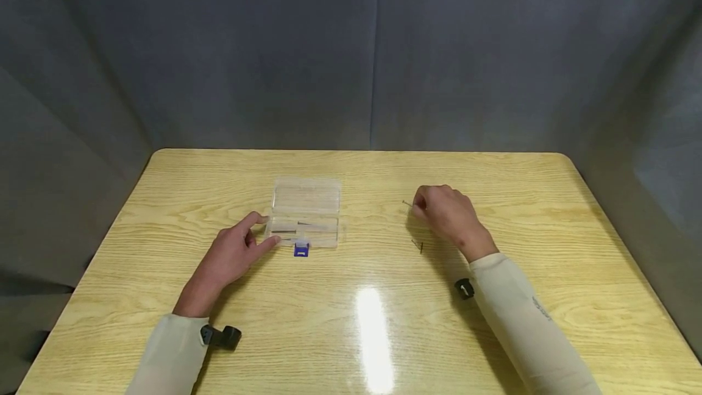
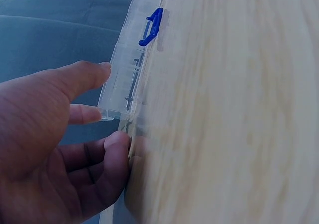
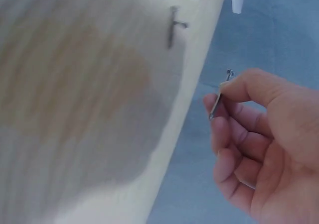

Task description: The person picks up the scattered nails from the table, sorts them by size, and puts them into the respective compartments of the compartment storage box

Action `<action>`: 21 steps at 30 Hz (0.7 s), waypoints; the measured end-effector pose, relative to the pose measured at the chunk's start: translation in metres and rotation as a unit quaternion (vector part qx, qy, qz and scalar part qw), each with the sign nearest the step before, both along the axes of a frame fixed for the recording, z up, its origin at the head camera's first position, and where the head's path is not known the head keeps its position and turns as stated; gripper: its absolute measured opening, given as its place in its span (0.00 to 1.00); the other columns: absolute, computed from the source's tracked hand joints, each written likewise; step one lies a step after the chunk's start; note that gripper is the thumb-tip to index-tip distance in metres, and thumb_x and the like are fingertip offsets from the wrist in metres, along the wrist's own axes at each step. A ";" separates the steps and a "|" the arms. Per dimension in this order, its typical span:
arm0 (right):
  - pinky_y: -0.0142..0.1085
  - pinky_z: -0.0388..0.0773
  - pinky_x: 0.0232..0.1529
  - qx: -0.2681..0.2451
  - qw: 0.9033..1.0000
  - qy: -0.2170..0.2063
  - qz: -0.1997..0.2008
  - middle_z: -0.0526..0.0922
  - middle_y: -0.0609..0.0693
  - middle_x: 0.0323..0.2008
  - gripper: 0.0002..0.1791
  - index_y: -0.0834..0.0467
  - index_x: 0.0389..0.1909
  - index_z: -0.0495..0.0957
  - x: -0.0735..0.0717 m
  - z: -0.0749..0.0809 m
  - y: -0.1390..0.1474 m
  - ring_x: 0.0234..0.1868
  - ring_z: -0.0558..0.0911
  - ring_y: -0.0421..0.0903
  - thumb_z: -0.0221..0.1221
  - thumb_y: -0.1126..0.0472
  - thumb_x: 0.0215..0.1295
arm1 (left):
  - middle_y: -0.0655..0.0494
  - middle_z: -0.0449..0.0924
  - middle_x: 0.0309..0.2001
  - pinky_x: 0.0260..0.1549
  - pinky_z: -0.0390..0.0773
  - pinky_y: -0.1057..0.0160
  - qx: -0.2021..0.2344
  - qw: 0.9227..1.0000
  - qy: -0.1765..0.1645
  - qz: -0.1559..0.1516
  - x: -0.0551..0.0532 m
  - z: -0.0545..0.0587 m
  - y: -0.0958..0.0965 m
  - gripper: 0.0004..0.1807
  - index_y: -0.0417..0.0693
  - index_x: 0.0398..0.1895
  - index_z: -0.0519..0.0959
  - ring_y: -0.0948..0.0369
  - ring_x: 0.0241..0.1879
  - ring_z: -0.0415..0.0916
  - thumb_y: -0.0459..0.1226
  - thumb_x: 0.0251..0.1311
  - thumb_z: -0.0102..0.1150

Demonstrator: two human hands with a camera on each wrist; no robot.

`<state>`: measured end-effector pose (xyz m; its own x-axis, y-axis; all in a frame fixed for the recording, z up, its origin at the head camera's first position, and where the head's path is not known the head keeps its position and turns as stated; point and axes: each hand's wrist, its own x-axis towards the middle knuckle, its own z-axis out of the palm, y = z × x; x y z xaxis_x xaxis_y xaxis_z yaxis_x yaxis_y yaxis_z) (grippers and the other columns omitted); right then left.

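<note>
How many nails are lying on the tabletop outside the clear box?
2, lying close together near the right hand: a lighter-looking nail and, just right of it in the head view, a darker nail. Any beneath the hand would be hidden.

The place is screened off like a booth; whether home, lab or workshop cannot be told. Grey cloth (image 1: pixel 263 53) surrounds three sides of a wood-grain table (image 1: pixel 307 316).
</note>
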<state>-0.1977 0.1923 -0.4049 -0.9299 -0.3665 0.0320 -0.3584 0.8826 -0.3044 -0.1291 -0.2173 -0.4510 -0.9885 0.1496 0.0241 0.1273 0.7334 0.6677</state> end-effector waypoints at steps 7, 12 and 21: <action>0.45 0.76 0.32 -0.011 1.000 0.021 0.008 0.85 0.47 0.32 0.05 0.56 0.35 0.85 -0.001 0.006 -0.011 0.28 0.76 0.44 0.61 0.63 0.70 | 0.56 0.68 0.20 0.22 0.65 0.59 0.001 1.000 0.004 -0.002 0.000 0.000 0.000 0.23 0.44 0.61 0.76 0.60 0.18 0.62 0.46 0.70 0.67; 0.45 0.77 0.32 -0.012 0.999 0.029 0.014 0.85 0.46 0.32 0.05 0.55 0.35 0.85 -0.001 0.007 -0.020 0.28 0.77 0.44 0.61 0.64 0.68 | 0.56 0.68 0.19 0.21 0.65 0.59 0.002 1.000 0.005 -0.001 0.000 0.001 0.000 0.23 0.44 0.60 0.76 0.60 0.18 0.62 0.46 0.70 0.67; 0.44 0.77 0.30 -0.017 0.998 0.036 0.048 0.84 0.43 0.31 0.05 0.53 0.33 0.83 0.000 0.008 -0.046 0.28 0.78 0.42 0.61 0.64 0.68 | 0.55 0.68 0.20 0.21 0.64 0.60 0.001 1.000 0.004 0.000 0.000 0.000 0.000 0.23 0.45 0.61 0.76 0.60 0.18 0.62 0.46 0.70 0.67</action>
<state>-0.1975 0.1464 -0.3972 -0.8855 -0.4513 0.1110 -0.4625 0.8328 -0.3043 -0.1294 -0.2171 -0.4512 -0.9881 0.1503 0.0330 0.1337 0.7324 0.6676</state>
